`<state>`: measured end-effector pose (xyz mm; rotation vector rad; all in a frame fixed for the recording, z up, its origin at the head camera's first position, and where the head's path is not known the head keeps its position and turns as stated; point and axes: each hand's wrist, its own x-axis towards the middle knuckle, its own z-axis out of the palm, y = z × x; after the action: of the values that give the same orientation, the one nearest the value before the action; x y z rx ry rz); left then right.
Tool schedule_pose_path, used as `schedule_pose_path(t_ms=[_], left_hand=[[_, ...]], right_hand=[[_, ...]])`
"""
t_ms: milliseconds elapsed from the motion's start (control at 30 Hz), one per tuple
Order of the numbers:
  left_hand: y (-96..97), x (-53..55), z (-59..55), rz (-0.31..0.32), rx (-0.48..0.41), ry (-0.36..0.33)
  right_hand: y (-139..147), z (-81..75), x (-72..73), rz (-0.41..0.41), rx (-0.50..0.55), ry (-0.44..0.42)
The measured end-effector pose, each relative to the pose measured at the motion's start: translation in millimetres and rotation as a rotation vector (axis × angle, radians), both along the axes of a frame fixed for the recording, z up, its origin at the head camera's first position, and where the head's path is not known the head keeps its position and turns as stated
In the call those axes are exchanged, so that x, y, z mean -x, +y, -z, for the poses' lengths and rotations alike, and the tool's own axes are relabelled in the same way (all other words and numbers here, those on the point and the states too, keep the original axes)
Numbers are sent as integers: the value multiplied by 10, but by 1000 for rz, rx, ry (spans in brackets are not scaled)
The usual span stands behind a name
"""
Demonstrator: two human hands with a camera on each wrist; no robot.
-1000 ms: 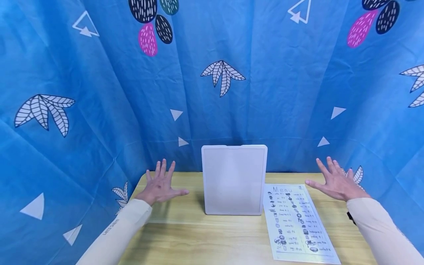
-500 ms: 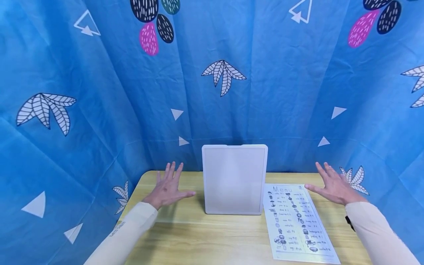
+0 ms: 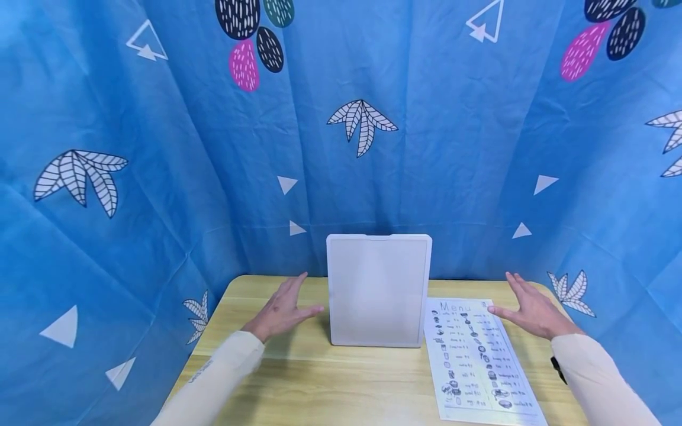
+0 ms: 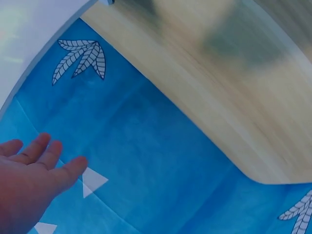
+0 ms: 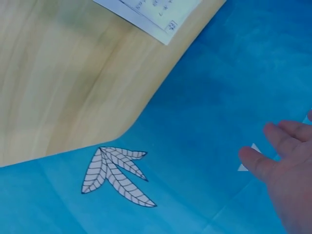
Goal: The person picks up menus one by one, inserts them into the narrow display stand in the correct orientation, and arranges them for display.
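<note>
A flat white board (image 3: 379, 291) with a raised rim stands upright near the back of the wooden table. Just left of it in the head view is my left hand (image 3: 282, 309), fingers extended, thumb pointing toward the board's edge, holding nothing. My right hand (image 3: 535, 307) is over the right side of the table with straight fingers and nothing in its grasp. Its thumb overlaps the top right corner of a paper menu (image 3: 474, 361) in this view. The left wrist view shows the left hand (image 4: 34, 180) beside part of the white board (image 4: 34, 39).
The pale wooden table (image 3: 319, 384) has rounded corners. A blue patterned curtain (image 3: 453, 177) hangs behind and on both sides, close to the table's back edge. The menu lies flat right of the board, with handwritten lines and small drawings.
My left hand has moved right, toward the board, and its spread fingers have come together. The right hand has shifted slightly down and left, its fingers also closer together. Board and menu stay put.
</note>
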<state>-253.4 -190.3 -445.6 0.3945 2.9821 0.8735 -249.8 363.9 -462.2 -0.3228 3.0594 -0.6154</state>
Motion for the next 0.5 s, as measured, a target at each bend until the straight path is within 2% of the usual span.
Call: schedule_pose_path(t_ms=[233,500], left_hand=[[56,-27,46,-19,-83,-32],[139,-52,110,3,-153,-39]], right_hand=[[11,96,-21,4,46,-6],[32,174,-32,4,69,13]])
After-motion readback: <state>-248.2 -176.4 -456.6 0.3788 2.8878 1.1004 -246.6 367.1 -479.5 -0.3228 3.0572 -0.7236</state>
